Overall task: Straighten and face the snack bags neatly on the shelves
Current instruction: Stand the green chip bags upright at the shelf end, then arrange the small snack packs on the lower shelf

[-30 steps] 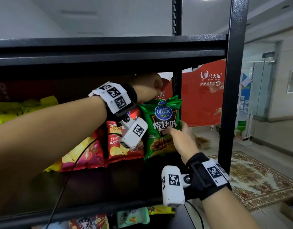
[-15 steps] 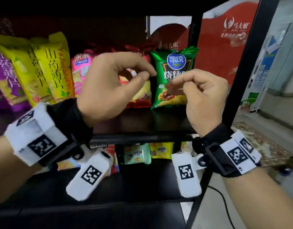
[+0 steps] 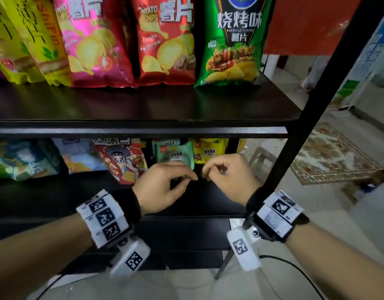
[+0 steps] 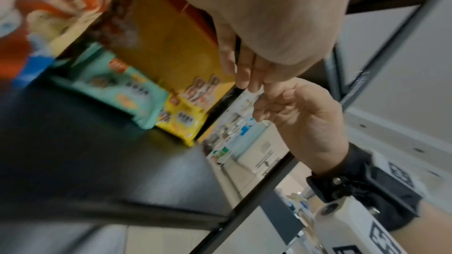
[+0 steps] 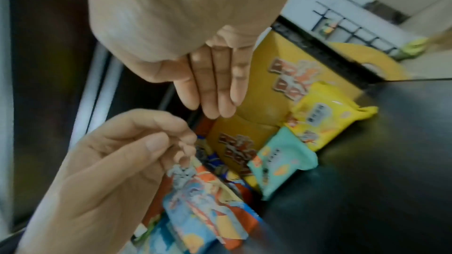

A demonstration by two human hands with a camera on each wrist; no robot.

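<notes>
Black metal shelving (image 3: 143,129): chip bags upright, faced on upper tier. Your left hand (image 3: 163,187) and right hand (image 3: 230,176) hover empty, fingers loosely curled, before mint snack pack (image 3: 176,153) on lower tier. Careless reach may topple yellow pack (image 3: 208,151) beside it.

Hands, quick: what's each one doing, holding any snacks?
Left hand: holds nothing, fingers loosely curled.
Right hand: holds nothing, fingers loosely curled.
</notes>
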